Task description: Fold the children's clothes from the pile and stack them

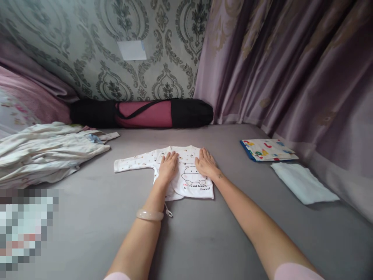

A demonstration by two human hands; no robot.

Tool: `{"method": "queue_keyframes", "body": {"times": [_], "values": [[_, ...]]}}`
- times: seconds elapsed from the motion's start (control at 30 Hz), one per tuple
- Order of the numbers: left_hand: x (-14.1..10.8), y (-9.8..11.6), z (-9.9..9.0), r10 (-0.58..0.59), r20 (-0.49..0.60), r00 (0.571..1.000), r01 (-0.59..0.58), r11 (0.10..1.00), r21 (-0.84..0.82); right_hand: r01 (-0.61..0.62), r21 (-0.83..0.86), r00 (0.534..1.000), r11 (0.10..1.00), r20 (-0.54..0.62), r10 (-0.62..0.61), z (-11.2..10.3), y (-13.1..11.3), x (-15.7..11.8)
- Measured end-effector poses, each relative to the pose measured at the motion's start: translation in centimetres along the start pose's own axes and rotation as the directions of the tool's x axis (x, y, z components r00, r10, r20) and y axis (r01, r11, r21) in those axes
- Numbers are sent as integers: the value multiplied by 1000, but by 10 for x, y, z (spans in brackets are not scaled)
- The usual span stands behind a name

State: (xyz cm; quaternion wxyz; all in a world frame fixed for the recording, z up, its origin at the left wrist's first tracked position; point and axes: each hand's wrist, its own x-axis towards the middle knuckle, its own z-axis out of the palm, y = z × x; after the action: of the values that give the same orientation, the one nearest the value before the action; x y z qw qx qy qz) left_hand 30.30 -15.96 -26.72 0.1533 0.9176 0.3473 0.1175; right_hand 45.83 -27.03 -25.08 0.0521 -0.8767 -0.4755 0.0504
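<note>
A small white baby shirt (189, 190) lies front up on the grey sheet, printed with a hippo-like outline and lettering below it. Its left-side sleeve (134, 164) stretches out flat; no sleeve shows spread on the right side. My left hand (169, 165) rests flat on the shirt's chest, fingers pointing away from me. Flat on the opposite side near the shoulder lies my right hand (206, 163), its fingers extended. A thin tie string (169, 212) pokes out from the lower hem beside my left wrist, which wears a pale bangle (149, 215).
Rumpled light clothes (52, 151) are piled at the left. A folded letter-print cloth (268, 149) and a folded pale cloth (304, 182) lie at the right. Against the wall rests a long black-and-pink bag (145, 114). Purple curtains (247, 58) hang at the right.
</note>
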Motion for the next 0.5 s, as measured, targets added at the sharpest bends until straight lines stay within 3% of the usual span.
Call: {"method": "queue_keyframes", "body": {"times": [0.23,0.37,0.43,0.5], "values": [[1,0,1,10,-24,1000,-12,997,-71,-41,-28,998,999,47,42,-13,-1,-1],[7,1,-21,-30,-35,999,21,976,-218,157,11,987,987,-37,-157,-17,-28,-3],[7,-5,-39,-83,-59,995,61,950,-306,272,66,962,960,3,-273,-14,-45,-3],[5,-17,-58,-158,-67,985,124,927,-355,312,120,945,943,60,-320,-9,-60,-2]]}}
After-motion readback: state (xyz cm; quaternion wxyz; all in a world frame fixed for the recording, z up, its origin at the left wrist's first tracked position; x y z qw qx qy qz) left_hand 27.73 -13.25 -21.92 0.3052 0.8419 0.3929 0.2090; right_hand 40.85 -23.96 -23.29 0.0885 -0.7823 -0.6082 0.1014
